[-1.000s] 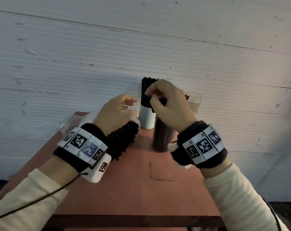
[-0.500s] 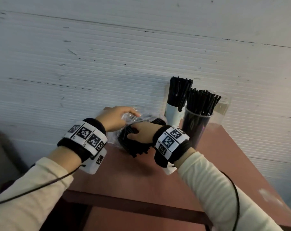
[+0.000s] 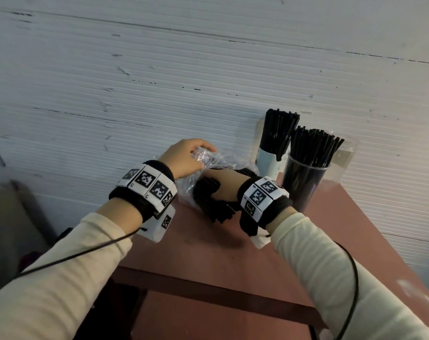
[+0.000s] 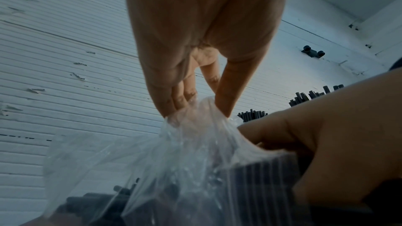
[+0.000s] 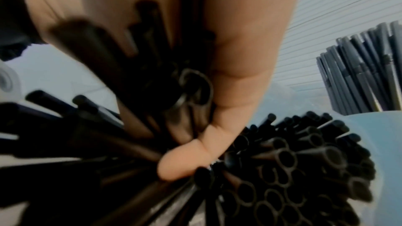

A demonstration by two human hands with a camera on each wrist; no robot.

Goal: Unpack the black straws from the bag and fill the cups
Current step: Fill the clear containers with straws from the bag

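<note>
On the reddish-brown counter (image 3: 233,261), against a ribbed white wall (image 3: 159,82), lies a clear plastic bag (image 3: 223,160) with a bundle of black straws (image 3: 215,207) poking out of its open end toward the person. The left hand (image 3: 184,160) pinches the crumpled top of the bag between thumb and fingertips (image 4: 226,104), lifting the film. The right hand (image 3: 223,185) reaches into the bag's mouth, fingers curled round a clutch of straws; the right wrist view shows their open ends fanned out beside the thumb (image 5: 185,161).

Just right of the bag stand two cups, touching or nearly so: a pale paper cup (image 3: 270,163) at the back and a clear cup (image 3: 304,187) in front, each packed with upright black straws. A faint dark mark sits on the paper cup, too small to read. Both wrists wear black bands with white square-patterned marker tags (image 3: 257,195); no readable words show on them.
</note>
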